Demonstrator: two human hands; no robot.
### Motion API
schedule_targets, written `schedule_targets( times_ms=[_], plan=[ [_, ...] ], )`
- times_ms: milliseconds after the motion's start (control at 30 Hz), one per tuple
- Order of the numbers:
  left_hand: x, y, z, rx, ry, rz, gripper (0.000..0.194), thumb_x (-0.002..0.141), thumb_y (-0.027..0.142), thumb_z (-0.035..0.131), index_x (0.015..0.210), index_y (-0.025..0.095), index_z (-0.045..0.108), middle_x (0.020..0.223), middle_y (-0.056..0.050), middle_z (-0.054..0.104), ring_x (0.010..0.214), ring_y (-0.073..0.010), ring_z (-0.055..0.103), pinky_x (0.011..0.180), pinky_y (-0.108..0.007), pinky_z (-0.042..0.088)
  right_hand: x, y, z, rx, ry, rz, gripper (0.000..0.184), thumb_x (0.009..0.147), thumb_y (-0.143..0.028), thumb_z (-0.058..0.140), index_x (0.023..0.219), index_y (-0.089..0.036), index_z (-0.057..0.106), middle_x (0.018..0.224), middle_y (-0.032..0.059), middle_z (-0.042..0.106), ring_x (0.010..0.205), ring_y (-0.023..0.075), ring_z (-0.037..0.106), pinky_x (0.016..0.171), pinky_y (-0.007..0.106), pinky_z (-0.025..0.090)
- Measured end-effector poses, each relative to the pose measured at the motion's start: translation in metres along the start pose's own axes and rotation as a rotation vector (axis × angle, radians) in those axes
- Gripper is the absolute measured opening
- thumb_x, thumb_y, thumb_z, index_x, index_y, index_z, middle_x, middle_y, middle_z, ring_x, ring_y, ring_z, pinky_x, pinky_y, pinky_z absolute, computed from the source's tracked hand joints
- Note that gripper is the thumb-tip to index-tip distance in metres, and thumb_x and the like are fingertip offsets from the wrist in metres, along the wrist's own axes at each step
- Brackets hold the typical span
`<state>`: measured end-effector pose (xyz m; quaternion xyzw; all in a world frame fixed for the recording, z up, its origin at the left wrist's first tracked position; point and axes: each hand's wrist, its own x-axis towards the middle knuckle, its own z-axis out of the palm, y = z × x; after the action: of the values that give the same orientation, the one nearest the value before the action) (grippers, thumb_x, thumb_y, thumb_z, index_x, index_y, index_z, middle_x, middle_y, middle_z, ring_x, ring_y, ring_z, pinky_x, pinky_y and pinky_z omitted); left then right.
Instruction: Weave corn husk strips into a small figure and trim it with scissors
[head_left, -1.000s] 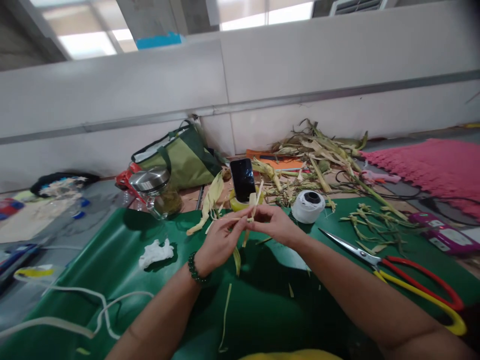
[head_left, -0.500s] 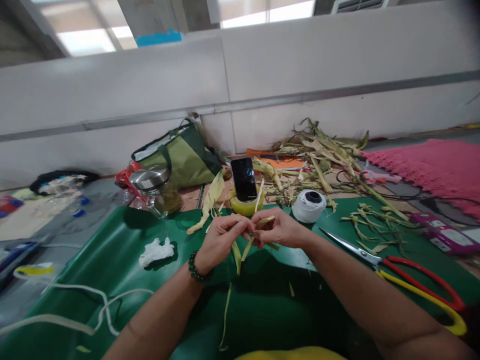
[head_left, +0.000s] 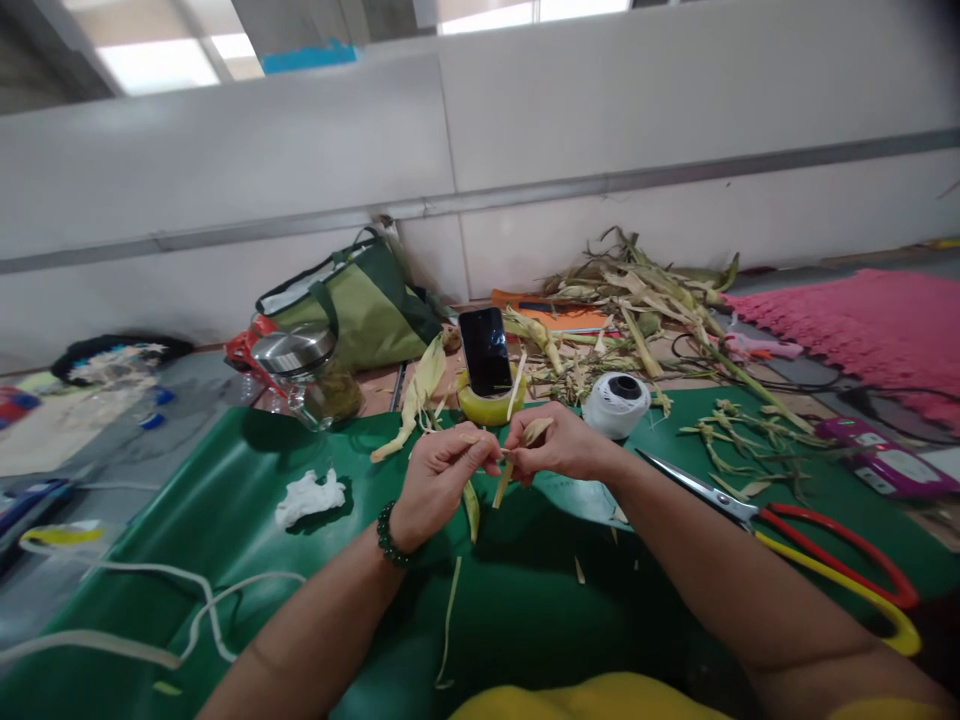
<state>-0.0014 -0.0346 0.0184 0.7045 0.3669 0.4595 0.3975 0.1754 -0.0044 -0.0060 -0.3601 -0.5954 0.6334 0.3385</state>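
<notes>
where the 2 hands meet in front of the phone (head_left: 485, 350), pale husk strips (head_left: 503, 485) are caught between them, 1 end dangling below the fingers. the left hand (head_left: 448, 475), a dark green bead bracelet (head_left: 390, 538) at its wrist, has thumb and fingertips pinched narrow on the strips. the right hand (head_left: 559, 445) curls its fingers in around them, a folded flap showing by the thumb; its fingertips are partly hidden. the phone stands tilted at a yellow tape roll (head_left: 480, 408). to the left of the phone are a husk leaf (head_left: 424, 395) and, farther out, a lidded glass jar (head_left: 304, 375); behind the phone, to its left, sits a green bag (head_left: 379, 315). right of the phone is a white thread spool (head_left: 616, 410); farther right lie thin husk pieces (head_left: 739, 450) and, nearer the wearer, scissors (head_left: 735, 507) with 1 red handle and 1 yellow. a husk heap (head_left: 637, 300) rises behind the phone, to its right. a crumpled white tissue (head_left: 310, 498) rests left of the phone, nearer the wearer, on a green mat (head_left: 225, 500).
</notes>
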Motion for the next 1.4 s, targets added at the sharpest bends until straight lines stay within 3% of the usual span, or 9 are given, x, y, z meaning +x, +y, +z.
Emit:
schedule_targets(
  times_ms=[233,400,500,633,700,867,1067,1267,1400],
  plan=[
    [0.008,-0.015,-0.011,-0.149,0.156,-0.140,0.032,0.080,0.042,0.060,0.064,0.015,0.068,0.052,-0.001,0.057,0.054,-0.0122,0.051,0.059,-0.025,0.042,-0.005,-0.012,-0.005,-0.042,0.032,-0.102,0.026,0.068,-0.038,0.074,0.078,-0.015,0.069,0.062,0.0004,0.068,0.055,0.0119,0.064,0.056,0.024,0.055],
    [0.012,-0.017,-0.018,-0.296,0.211,-0.141,0.027,0.076,0.040,0.065,0.072,0.015,0.072,0.048,0.002,0.051,0.051,-0.0101,0.046,0.056,-0.023,0.040,-0.006,-0.019,-0.011,-0.038,0.095,-0.199,0.030,0.070,-0.044,0.072,0.077,-0.015,0.069,0.065,0.0015,0.070,0.059,0.0115,0.066,0.060,0.024,0.056],
    [0.011,-0.014,-0.019,-0.256,0.137,-0.118,0.035,0.079,0.045,0.061,0.093,0.015,0.072,0.072,-0.004,0.065,0.069,-0.0146,0.057,0.070,-0.026,0.046,-0.005,-0.017,-0.010,-0.023,0.115,-0.200,0.032,0.070,-0.046,0.072,0.077,-0.015,0.068,0.065,0.0019,0.070,0.061,0.0127,0.067,0.060,0.025,0.057],
    [0.013,-0.009,-0.018,-0.083,-0.132,-0.149,0.038,0.082,0.048,0.056,0.096,0.015,0.072,0.098,-0.009,0.070,0.095,-0.0224,0.061,0.089,-0.033,0.045,-0.003,-0.012,-0.006,-0.023,0.109,-0.192,0.035,0.070,-0.048,0.072,0.078,-0.015,0.068,0.064,0.0022,0.069,0.059,0.0129,0.067,0.059,0.026,0.057],
    [0.014,-0.009,-0.016,0.010,-0.179,-0.152,0.035,0.083,0.045,0.056,0.088,0.016,0.074,0.097,-0.009,0.071,0.096,-0.0231,0.061,0.090,-0.034,0.045,-0.002,-0.011,-0.004,-0.039,0.125,-0.196,0.034,0.070,-0.047,0.072,0.078,-0.015,0.068,0.063,0.0017,0.069,0.059,0.0127,0.067,0.058,0.026,0.057],
    [0.013,-0.018,-0.011,0.178,-0.121,-0.108,0.028,0.081,0.041,0.061,0.075,0.016,0.073,0.084,-0.008,0.072,0.085,-0.0208,0.063,0.079,-0.031,0.048,-0.004,-0.009,0.001,-0.133,0.202,-0.225,0.025,0.072,-0.041,0.071,0.072,-0.017,0.065,0.061,0.0009,0.067,0.056,0.0132,0.065,0.055,0.026,0.056],
    [0.012,-0.017,-0.007,0.080,-0.255,-0.177,0.040,0.088,0.041,0.050,0.063,0.015,0.069,0.073,-0.007,0.071,0.072,-0.0174,0.064,0.070,-0.026,0.051,-0.006,-0.007,0.007,-0.239,0.267,-0.291,0.019,0.076,-0.036,0.065,0.071,-0.017,0.063,0.060,0.0015,0.067,0.053,0.0130,0.063,0.052,0.025,0.053],
    [0.013,-0.011,-0.013,0.129,-0.229,-0.242,0.033,0.084,0.038,0.057,0.065,0.015,0.070,0.059,-0.005,0.069,0.066,-0.0166,0.063,0.064,-0.024,0.049,-0.007,-0.008,0.008,-0.244,0.322,-0.315,0.024,0.076,-0.040,0.065,0.068,-0.017,0.063,0.056,0.0010,0.064,0.047,0.0121,0.059,0.048,0.024,0.050],
    [0.015,-0.014,-0.016,0.056,-0.253,-0.312,0.045,0.082,0.048,0.057,0.056,0.013,0.067,0.058,-0.008,0.068,0.058,-0.0139,0.059,0.058,-0.023,0.045,-0.004,-0.007,0.006,-0.200,0.292,-0.287,0.030,0.074,-0.046,0.067,0.072,-0.017,0.063,0.059,0.0018,0.065,0.051,0.0132,0.061,0.053,0.026,0.053]
  ],
)
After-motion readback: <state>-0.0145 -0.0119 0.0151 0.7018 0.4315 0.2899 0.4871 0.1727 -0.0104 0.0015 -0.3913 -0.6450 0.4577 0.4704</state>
